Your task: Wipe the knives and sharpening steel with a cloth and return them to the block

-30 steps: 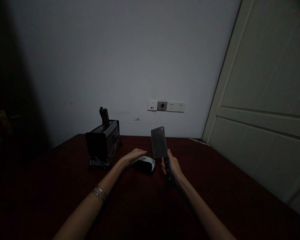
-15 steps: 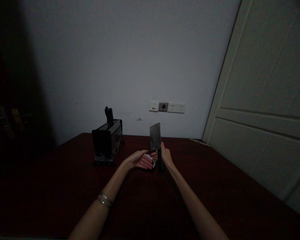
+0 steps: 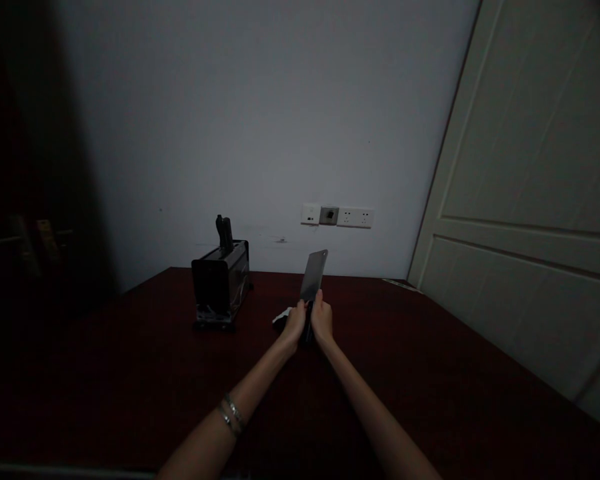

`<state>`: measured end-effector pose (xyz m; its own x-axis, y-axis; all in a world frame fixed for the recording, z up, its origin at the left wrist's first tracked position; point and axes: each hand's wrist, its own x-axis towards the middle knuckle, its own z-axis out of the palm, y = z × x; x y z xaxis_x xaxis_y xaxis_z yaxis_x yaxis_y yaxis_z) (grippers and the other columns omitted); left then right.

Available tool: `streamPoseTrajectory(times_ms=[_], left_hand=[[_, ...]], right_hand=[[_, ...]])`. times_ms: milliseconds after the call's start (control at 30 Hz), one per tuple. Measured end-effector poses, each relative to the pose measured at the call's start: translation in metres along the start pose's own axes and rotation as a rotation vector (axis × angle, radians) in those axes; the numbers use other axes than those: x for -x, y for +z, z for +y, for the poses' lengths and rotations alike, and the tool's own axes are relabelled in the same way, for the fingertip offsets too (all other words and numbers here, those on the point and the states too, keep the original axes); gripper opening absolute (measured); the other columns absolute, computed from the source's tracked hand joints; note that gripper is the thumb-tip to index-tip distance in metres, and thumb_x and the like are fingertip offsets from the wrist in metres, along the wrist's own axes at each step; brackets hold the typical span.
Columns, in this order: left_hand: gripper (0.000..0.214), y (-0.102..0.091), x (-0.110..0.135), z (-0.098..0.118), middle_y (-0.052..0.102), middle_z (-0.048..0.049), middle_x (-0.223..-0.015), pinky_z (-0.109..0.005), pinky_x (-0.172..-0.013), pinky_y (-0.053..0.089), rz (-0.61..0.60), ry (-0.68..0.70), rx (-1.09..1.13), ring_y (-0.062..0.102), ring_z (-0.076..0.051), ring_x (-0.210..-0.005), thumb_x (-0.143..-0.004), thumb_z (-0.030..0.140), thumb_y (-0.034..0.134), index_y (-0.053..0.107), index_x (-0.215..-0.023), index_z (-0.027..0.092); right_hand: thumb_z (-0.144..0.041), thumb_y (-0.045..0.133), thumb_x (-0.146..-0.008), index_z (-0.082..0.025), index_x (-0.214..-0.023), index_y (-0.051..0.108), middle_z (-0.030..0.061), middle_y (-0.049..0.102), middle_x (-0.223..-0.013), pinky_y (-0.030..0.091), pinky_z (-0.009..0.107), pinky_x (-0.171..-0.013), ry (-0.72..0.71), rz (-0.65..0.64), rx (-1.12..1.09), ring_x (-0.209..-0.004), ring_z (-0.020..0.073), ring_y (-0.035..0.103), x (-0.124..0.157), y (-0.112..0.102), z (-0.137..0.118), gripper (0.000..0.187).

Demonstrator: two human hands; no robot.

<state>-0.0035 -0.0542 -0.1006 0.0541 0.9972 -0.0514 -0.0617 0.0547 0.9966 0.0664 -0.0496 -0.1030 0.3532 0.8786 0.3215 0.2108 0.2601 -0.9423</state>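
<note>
A cleaver (image 3: 313,275) with a wide grey blade and dark handle stands nearly upright in front of me, its blade leaning to the right at the top. My right hand (image 3: 323,320) is closed round the right side of the handle, thumb pointing up. Against the handle's left side, my left hand (image 3: 294,323) is closed too; its fingertips are hidden. A small white and black thing (image 3: 281,315) shows just left of my left hand. I cannot tell whether it touches the fingers or lies on the table.
On the left of the dark red table (image 3: 150,373) stands a black and grey knife block (image 3: 221,283) with dark handles (image 3: 225,232) sticking up. Sockets (image 3: 355,217) are set in the wall behind. A pale door (image 3: 520,233) is on the right.
My left hand was open with its palm beside the cleaver; now it has moved right and closed at the handle. The blade has turned more edge-on and tilted right. My view has shifted slightly.
</note>
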Motion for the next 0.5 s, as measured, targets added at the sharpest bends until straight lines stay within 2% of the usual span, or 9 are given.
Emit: streamPoseTrajectory(times_ms=[100,200,333,433,500], left_hand=[[0.046,0.004,-0.002,-0.004,0.066,-0.0073,-0.083,-0.024,-0.078,0.043,0.037,0.037,-0.018,0.060,-0.018,-0.085,-0.089,0.038,0.023,0.061,-0.089,0.012],[0.053,0.005,-0.004,-0.008,0.066,-0.0119,-0.091,-0.025,-0.080,0.042,0.087,0.006,-0.085,0.059,-0.021,-0.091,-0.089,0.046,0.022,0.061,-0.090,0.010],[0.062,0.004,-0.003,-0.011,0.065,-0.0135,-0.082,-0.025,-0.071,0.044,0.123,-0.007,-0.121,0.061,-0.021,-0.080,-0.086,0.056,0.019,0.060,-0.075,0.011],[0.063,0.001,0.000,-0.010,0.060,-0.0083,-0.063,-0.025,-0.057,0.043,0.142,-0.003,-0.085,0.058,-0.017,-0.059,-0.081,0.065,0.022,0.055,-0.065,0.014],[0.064,-0.001,0.004,-0.007,0.051,-0.0026,-0.049,-0.024,-0.045,0.037,0.119,-0.025,-0.045,0.049,-0.013,-0.043,-0.076,0.072,0.023,0.050,-0.060,0.016]], right_hand=[[-0.058,0.025,-0.083,-0.022,-0.049,0.052,0.0120,0.065,-0.060,0.037,0.029,-0.055,-0.030,0.021,0.076,-0.062,0.0250,0.061,0.006,0.002,-0.001,0.056],[-0.056,0.026,-0.084,-0.023,-0.049,0.049,0.0121,0.063,-0.058,0.034,0.029,-0.052,-0.034,0.022,0.134,-0.059,0.0252,0.059,0.009,0.004,0.000,0.053],[-0.058,0.030,-0.082,-0.021,-0.050,0.050,0.0083,0.060,-0.054,0.033,0.028,-0.050,-0.074,0.005,0.120,-0.055,0.0215,0.056,0.012,0.006,0.000,0.053],[-0.062,0.033,-0.079,-0.020,-0.049,0.047,0.0032,0.053,-0.047,0.033,0.025,-0.046,-0.088,-0.022,0.025,-0.048,0.0164,0.050,0.013,0.007,0.001,0.053],[-0.065,0.034,-0.077,-0.019,-0.050,0.046,-0.0004,0.047,-0.041,0.032,0.023,-0.040,-0.017,-0.072,-0.090,-0.040,0.0133,0.045,0.012,0.006,0.001,0.055]])
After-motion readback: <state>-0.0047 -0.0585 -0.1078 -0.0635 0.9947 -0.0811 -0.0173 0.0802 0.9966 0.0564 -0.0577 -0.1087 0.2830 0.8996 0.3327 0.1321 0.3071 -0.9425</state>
